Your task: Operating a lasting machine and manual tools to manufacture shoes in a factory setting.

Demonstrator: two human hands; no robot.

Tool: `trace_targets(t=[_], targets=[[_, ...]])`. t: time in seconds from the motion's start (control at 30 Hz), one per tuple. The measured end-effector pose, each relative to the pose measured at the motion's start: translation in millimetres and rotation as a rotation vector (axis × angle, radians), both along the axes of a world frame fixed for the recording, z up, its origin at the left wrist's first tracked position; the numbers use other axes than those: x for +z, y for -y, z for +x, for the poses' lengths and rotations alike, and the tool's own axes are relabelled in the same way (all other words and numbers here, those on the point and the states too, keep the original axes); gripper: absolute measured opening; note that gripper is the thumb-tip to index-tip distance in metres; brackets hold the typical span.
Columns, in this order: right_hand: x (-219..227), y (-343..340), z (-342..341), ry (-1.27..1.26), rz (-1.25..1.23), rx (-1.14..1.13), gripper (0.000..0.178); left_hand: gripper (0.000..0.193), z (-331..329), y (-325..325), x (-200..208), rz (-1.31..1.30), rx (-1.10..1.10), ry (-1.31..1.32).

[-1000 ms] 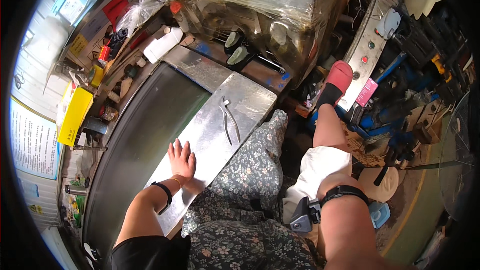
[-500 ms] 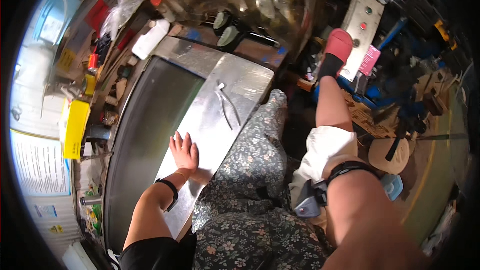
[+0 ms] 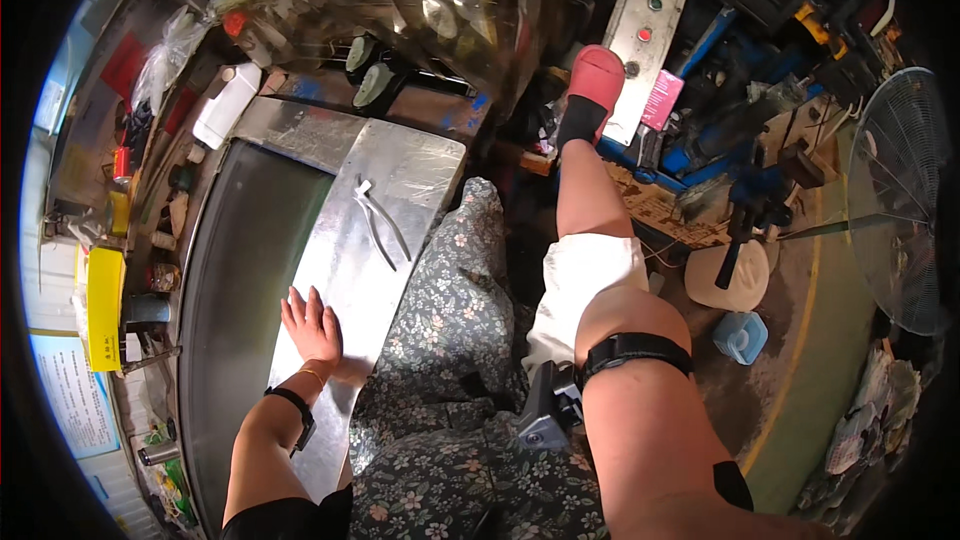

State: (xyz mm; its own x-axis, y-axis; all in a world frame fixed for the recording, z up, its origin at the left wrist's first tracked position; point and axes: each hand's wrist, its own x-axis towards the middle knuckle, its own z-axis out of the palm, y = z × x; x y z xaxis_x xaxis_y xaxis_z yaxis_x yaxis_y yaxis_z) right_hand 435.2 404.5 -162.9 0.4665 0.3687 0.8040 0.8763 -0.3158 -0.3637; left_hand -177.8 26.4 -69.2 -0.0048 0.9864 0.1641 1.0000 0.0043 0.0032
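Observation:
My left hand [image 3: 318,332] lies flat on a shiny metal plate [image 3: 322,275], fingers stretched out and empty. Farther up the plate is a silver tool with two slim handles [image 3: 382,232], like pliers, untouched. A dark, smooth belt-like surface [image 3: 240,240] runs along the left of the plate. My right arm [image 3: 645,430] enters from the lower right, with a black strap and a small grey device [image 3: 548,415] on it. Beyond the strap I see only rounded skin against white cloth [image 3: 590,275]; no fingers can be made out. Floral cloth [image 3: 430,340] covers my lap.
A foot in a red shoe [image 3: 597,78] rests by a metal panel with buttons [image 3: 640,40]. To the right are a beige round seat [image 3: 725,278], a blue container [image 3: 740,337] and a large fan [image 3: 895,200]. A yellow box [image 3: 104,310] and a white jug [image 3: 226,105] stand left.
The view has turned right, so things sit farther left in the picture and the fan has come into sight. My left hand is still flat on the plate.

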Motion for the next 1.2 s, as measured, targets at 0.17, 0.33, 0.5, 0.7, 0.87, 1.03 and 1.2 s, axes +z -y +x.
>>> trace_targets(t=[0.17, 0.33, 0.5, 0.7, 0.87, 1.03, 1.2], targets=[[23, 14, -11, 0.026, -0.188, 0.027, 0.033, 0.052, 0, 2, 3, -0.031, 0.021, 0.0], [66, 24, -14, -0.078, -0.352, 0.036, 0.018, 0.052, 6, 2, 10, -0.05, 0.05, 0.043], [65, 23, -12, 0.283, -0.165, -0.001, 0.016, 0.051, 13, 3, 17, -0.037, 0.082, 0.082], [52, 23, -18, 0.289, -0.093, 0.048, 0.022, 0.05, 12, 5, 17, 0.021, 0.043, 0.11], [75, 44, -37, 0.259, -0.145, 0.093, 0.02, 0.05, 11, 5, 17, 0.036, 0.044, 0.095], [93, 44, -33, 0.145, -0.211, 0.077, 0.018, 0.05, 9, 2, 14, 0.001, 0.044, 0.103], [64, 26, -15, 0.195, -0.286, 0.055, 0.022, 0.05, 4, 1, 6, 0.0, 0.026, 0.07]])
